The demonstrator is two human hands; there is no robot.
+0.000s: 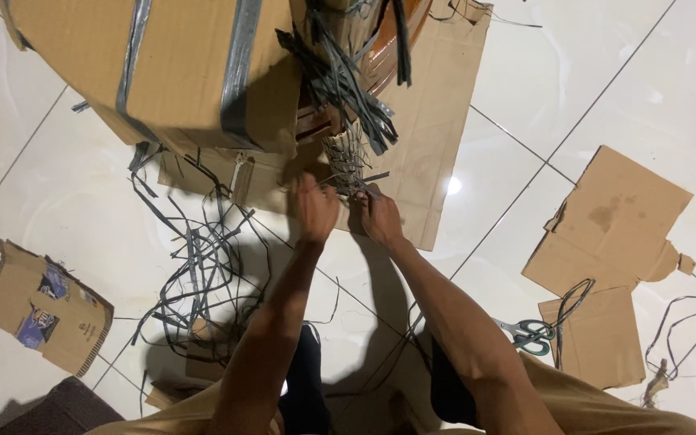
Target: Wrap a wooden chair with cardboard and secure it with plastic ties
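My left hand (314, 208) and my right hand (379, 214) meet at the lower end of a wrapped furniture leg (346, 161), bound with crossing grey plastic straps. Both hands pinch strands of that strapping at the leg's tip. Above the leg hangs a loose bundle of cut dark straps (348, 80). A glossy brown wooden part (392, 44) shows behind the bundle. A large cardboard-wrapped piece (179, 64) with grey tape bands fills the upper left.
A tangle of cut straps (199, 274) lies on the white tiled floor at left. Flat cardboard sheets lie under the leg (437, 137), at right (614, 217) and at far left (42, 310). Green-handled scissors (529, 334) rest near my right arm.
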